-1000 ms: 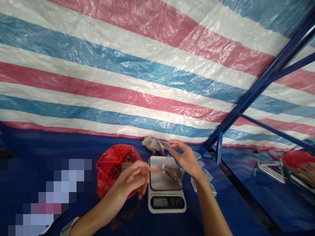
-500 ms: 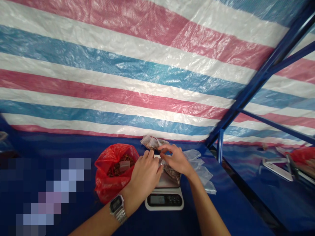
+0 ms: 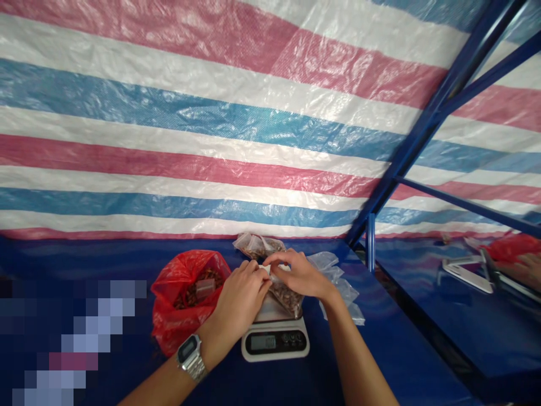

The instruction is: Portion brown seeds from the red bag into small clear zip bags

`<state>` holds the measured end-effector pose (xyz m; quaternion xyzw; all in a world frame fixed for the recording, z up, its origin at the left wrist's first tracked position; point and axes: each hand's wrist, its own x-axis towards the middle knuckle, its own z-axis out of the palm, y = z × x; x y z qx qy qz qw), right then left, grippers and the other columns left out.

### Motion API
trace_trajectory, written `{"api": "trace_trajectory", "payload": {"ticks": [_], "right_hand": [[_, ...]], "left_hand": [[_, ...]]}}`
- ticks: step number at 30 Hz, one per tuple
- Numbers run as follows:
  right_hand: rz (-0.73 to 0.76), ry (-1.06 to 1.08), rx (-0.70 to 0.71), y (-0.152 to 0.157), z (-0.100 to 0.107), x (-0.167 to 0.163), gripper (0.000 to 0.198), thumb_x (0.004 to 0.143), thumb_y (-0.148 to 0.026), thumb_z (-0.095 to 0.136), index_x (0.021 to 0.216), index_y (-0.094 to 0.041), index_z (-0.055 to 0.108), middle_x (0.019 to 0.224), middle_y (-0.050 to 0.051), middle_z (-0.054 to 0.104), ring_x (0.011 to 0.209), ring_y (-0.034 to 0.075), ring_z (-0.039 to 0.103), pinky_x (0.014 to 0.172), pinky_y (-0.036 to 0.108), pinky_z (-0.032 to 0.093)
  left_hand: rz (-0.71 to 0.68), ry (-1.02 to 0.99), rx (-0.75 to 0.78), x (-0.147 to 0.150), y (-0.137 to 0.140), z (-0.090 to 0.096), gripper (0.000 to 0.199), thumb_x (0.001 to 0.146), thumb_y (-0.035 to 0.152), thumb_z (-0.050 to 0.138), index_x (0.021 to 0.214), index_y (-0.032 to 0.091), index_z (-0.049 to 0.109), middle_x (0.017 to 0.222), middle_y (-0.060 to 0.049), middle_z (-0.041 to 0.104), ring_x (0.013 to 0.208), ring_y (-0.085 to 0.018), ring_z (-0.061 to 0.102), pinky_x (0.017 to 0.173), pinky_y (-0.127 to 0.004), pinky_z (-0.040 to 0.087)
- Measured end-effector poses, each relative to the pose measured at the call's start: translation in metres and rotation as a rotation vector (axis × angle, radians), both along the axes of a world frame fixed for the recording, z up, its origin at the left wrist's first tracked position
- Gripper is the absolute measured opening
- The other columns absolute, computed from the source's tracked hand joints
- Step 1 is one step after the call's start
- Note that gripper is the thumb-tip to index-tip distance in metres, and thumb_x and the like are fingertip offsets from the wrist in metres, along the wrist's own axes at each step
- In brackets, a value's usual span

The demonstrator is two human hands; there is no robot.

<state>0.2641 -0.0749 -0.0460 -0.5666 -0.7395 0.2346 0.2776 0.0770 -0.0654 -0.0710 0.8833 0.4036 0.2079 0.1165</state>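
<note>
A clear plastic bag [image 3: 289, 300] filled with small brown pieces rests tilted on the plate of a digital kitchen scale [image 3: 275, 341], whose display is lit. My left hand [image 3: 240, 294], with a metal watch on its wrist, pinches the bag's upper edge from the left. From the right, my right hand [image 3: 301, 274] curls over the same edge with thumb and fingers closed on it. The fingers partly hide the bag's opening. Left of the scale, a red plastic bag [image 3: 165, 309] stands open, holding brown pieces and a small clear cup [image 3: 205, 288].
Filled clear bags [image 3: 257, 246] lie behind the scale. Flat, unfilled plastic bags [image 3: 351, 307] are spread right of my right hand. A blue metal frame post [image 3: 370, 242] rises beyond them. Farther right are another scale [image 3: 467, 275] and a person's hand [image 3: 531, 266] near a red bag.
The camera view has shifted slightly, so the scale and bags sit a little farther left. Both hands stay at the bag's top edge, their fingers moving only slightly.
</note>
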Motion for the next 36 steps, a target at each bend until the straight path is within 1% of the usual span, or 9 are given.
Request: {"api": "trace_trajectory", "payload": {"ticks": [4,8,17,20,23,26,31,34,36], "right_hand": [[-0.034,0.142,0.057,0.0,0.002,0.007,0.025,0.098,-0.031,0.057,0.113,-0.029,0.076,0.117,0.003,0.077,0.114,0.026,0.067,0.109,0.046,0.042],[0.018,0.298,0.021,-0.001,0.005,0.016,0.033,0.098,-0.04,0.06,0.124,-0.024,0.07,0.128,0.006,0.073,0.116,0.024,0.066,0.101,0.04,0.049],[0.04,0.513,0.002,-0.001,0.005,0.025,0.026,0.088,-0.044,0.074,0.1,-0.021,0.074,0.099,0.004,0.076,0.093,0.019,0.068,0.087,0.033,0.051],[0.043,0.553,-0.054,-0.003,0.006,0.029,0.027,0.085,-0.044,0.077,0.098,-0.021,0.075,0.093,0.003,0.075,0.086,0.018,0.067,0.082,0.031,0.05],[0.077,0.544,-0.151,-0.002,0.001,0.031,0.028,0.083,-0.039,0.079,0.104,-0.021,0.073,0.088,0.002,0.075,0.084,0.019,0.068,0.079,0.031,0.05],[0.092,0.415,-0.178,0.002,-0.008,0.029,0.026,0.087,-0.035,0.074,0.108,-0.021,0.074,0.088,0.003,0.075,0.084,0.02,0.069,0.077,0.032,0.05],[-0.027,0.245,0.009,0.01,-0.016,0.027,0.026,0.094,-0.036,0.062,0.109,-0.02,0.076,0.104,0.006,0.077,0.087,0.021,0.067,0.079,0.034,0.049],[-0.103,0.244,0.088,0.012,-0.016,0.031,0.028,0.096,-0.037,0.059,0.108,-0.018,0.076,0.109,0.008,0.077,0.093,0.023,0.069,0.084,0.035,0.05],[-0.116,0.252,0.104,0.012,-0.015,0.033,0.029,0.096,-0.039,0.058,0.106,-0.018,0.076,0.11,0.008,0.078,0.098,0.024,0.069,0.087,0.036,0.049]], "left_hand": [[-0.018,-0.071,-0.03,-0.005,-0.002,0.014,0.024,0.103,0.024,0.047,0.104,0.021,0.07,0.108,-0.01,0.069,0.104,-0.028,0.065,0.091,-0.039,0.049],[-0.041,-0.164,-0.07,-0.008,-0.004,0.029,0.024,0.105,0.027,0.044,0.107,0.023,0.067,0.11,-0.008,0.07,0.101,-0.026,0.069,0.088,-0.036,0.049],[-0.162,-0.523,-0.134,-0.013,-0.002,0.036,0.018,0.101,0.026,0.053,0.099,0.024,0.07,0.106,-0.005,0.07,0.099,-0.021,0.068,0.09,-0.031,0.048],[-0.143,-0.607,-0.246,-0.012,-0.004,0.038,0.015,0.097,0.03,0.058,0.093,0.021,0.07,0.095,-0.004,0.071,0.084,-0.018,0.067,0.078,-0.027,0.049],[-0.078,-0.605,-0.377,-0.009,-0.001,0.033,0.017,0.094,0.031,0.06,0.089,0.02,0.07,0.083,-0.002,0.071,0.072,-0.017,0.064,0.067,-0.025,0.047],[-0.054,-0.498,-0.421,-0.008,0.006,0.021,0.017,0.092,0.029,0.06,0.084,0.019,0.071,0.082,-0.002,0.073,0.073,-0.018,0.067,0.068,-0.027,0.048],[0.038,-0.372,-0.21,-0.016,0.017,0.007,0.028,0.094,0.035,0.06,0.111,0.017,0.072,0.102,-0.009,0.075,0.092,-0.027,0.07,0.087,-0.038,0.053],[0.063,-0.391,-0.042,-0.028,0.024,0.014,0.033,0.099,0.036,0.052,0.121,0.018,0.068,0.115,-0.011,0.071,0.108,-0.028,0.067,0.099,-0.043,0.051],[0.076,-0.39,0.006,-0.039,0.028,0.02,0.031,0.102,0.036,0.047,0.118,0.02,0.068,0.117,-0.01,0.07,0.107,-0.027,0.068,0.099,-0.042,0.052]]}}
